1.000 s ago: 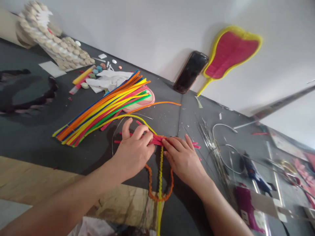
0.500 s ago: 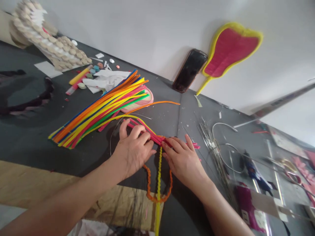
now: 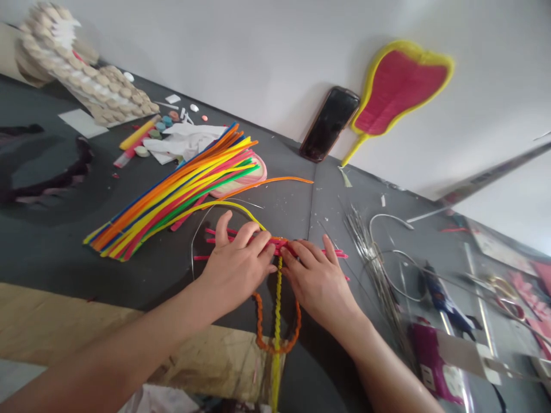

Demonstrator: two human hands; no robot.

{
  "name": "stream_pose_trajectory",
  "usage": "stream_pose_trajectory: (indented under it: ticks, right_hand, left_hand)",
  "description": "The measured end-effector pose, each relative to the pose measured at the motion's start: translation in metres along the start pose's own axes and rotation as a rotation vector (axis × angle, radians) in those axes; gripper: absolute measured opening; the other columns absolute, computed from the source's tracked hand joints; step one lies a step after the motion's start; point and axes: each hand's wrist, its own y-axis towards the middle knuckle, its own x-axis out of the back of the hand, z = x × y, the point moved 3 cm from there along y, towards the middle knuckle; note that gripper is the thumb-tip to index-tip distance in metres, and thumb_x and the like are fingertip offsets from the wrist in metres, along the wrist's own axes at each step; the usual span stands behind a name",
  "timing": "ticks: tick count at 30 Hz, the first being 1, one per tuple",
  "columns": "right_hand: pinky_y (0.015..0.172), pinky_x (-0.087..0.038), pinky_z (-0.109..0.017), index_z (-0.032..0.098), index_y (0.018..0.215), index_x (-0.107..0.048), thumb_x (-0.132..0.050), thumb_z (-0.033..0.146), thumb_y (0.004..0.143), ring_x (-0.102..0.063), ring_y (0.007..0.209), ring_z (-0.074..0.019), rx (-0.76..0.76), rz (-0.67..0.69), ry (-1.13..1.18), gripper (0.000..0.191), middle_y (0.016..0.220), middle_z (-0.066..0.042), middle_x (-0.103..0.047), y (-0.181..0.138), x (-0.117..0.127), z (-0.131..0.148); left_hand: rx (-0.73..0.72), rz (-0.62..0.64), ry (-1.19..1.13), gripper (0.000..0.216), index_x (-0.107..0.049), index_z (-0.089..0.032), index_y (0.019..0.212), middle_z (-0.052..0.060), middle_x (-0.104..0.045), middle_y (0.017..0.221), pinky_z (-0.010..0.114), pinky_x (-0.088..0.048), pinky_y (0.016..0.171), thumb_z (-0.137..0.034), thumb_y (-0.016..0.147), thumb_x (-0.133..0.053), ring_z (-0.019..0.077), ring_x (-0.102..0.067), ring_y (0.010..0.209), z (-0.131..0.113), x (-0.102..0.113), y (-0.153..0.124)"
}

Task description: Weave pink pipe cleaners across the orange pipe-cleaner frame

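Note:
Both hands meet over several pink pipe cleaners (image 3: 279, 245), which lie crosswise at the top of a shape made of twisted pipe cleaners. My left hand (image 3: 239, 261) grips the pink strands just left of the middle, its fingers bent and pressed down. From the right, my right hand (image 3: 321, 281) pinches the same strands, with one finger raised. Pink ends stick out past both hands. Between the hands a twisted yellow pipe cleaner (image 3: 278, 310) runs down, crossing a twisted orange loop (image 3: 259, 327). The fingers hide much of the crossing.
A bundle of coloured pipe cleaners (image 3: 181, 198) lies left. Against the wall lean a phone (image 3: 330, 123) and a pink shape edged in yellow (image 3: 402, 89). Loose wires (image 3: 372, 258), a glue gun (image 3: 445, 301) and scissors (image 3: 503, 295) are at the right.
The pink pipe cleaners' left ends have come down from a slanted, raised position and now spread nearly level beneath my left hand. My right hand has stayed about the same.

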Motion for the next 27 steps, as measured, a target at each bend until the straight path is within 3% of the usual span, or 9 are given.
stream_pose_trajectory:
  ticks: [9,15,20,27]
  right_hand:
    - [0.112,-0.026,-0.059,0.021,0.126,-0.059,-0.040,0.027,0.100,-0.057,0.116,-0.0230,-0.005,-0.014,0.025,0.033,0.124,-0.008,-0.066,0.001,0.000,-0.006]
    - [0.109,-0.033,-0.057,0.017,0.127,-0.059,-0.041,0.022,0.098,-0.058,0.109,-0.0240,-0.048,-0.011,0.005,0.034,0.121,-0.010,-0.066,0.001,-0.004,-0.013]
    - [0.108,-0.031,-0.061,0.021,0.125,-0.060,-0.048,0.025,0.096,-0.055,0.112,-0.0263,-0.046,0.057,-0.021,0.032,0.124,-0.009,-0.064,0.001,-0.003,-0.010]
    - [0.108,-0.027,-0.063,0.022,0.126,-0.059,-0.048,0.026,0.097,-0.053,0.114,-0.0265,-0.063,0.075,-0.019,0.032,0.125,-0.008,-0.063,0.002,-0.002,-0.009]
  left_hand:
    - [-0.038,0.028,0.007,0.034,-0.065,-0.020,0.110,0.005,-0.069,0.106,0.069,-0.010,0.110,-0.041,0.083,-0.067,0.0291,-0.051,0.110,0.001,-0.004,-0.005]
    - [-0.043,0.033,-0.005,0.042,-0.065,-0.020,0.113,0.005,-0.068,0.105,0.068,-0.008,0.112,-0.046,0.081,-0.068,0.0282,-0.051,0.109,0.001,-0.007,-0.006]
    - [-0.031,0.055,-0.011,0.041,-0.063,-0.020,0.116,0.005,-0.068,0.109,0.067,-0.007,0.113,-0.046,0.085,-0.064,0.0284,-0.051,0.111,0.000,-0.005,-0.006]
    - [-0.068,-0.017,-0.039,0.034,-0.066,-0.025,0.110,0.003,-0.069,0.109,0.070,-0.006,0.110,-0.045,0.082,-0.067,0.0304,-0.050,0.113,0.003,-0.001,-0.006]
